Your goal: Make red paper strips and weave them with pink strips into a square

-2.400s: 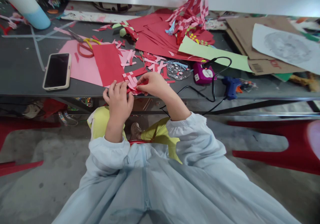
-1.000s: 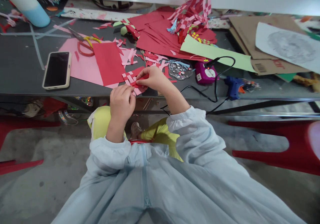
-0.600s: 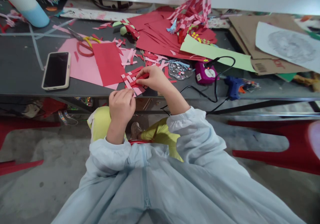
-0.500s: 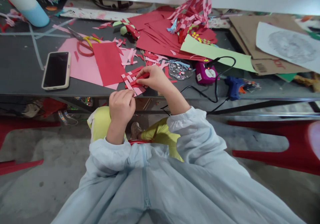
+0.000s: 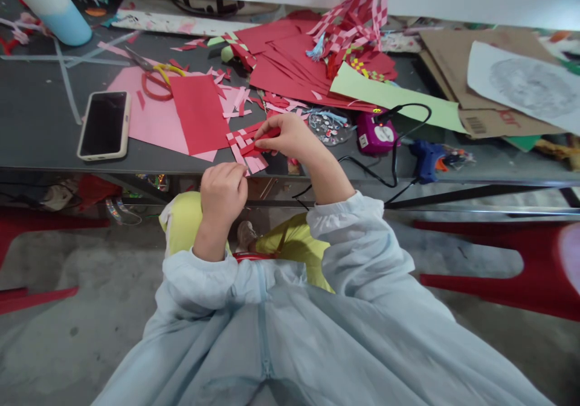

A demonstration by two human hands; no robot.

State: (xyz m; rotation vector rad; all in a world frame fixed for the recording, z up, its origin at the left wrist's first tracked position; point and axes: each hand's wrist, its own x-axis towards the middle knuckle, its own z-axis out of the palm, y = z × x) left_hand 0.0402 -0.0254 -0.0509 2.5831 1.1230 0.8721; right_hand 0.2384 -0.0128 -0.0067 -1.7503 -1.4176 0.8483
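A small weave of red and pink paper strips [image 5: 244,146] lies at the table's front edge. My right hand [image 5: 287,137] pinches a red strip at the weave's right side between thumb and fingers. My left hand [image 5: 224,191] is closed at the weave's lower left corner, its fingertips beside the pink strip ends; what it holds, if anything, is too small to make out. Left of the weave, a red paper sheet [image 5: 199,113] rests on a larger pink sheet [image 5: 154,116], with scissors [image 5: 156,80] on top.
A phone [image 5: 104,125] lies at the left. Red sheets [image 5: 290,61] and woven pieces [image 5: 353,25] are heaped behind. To the right are a purple box [image 5: 375,133] with a black cable, a blue glue gun [image 5: 426,159], a green strip [image 5: 394,98] and cardboard [image 5: 484,67].
My right hand has shifted slightly right, still at the weave's right side. A small gap now shows between my left hand and most of the weave. The whole view has moved slightly.
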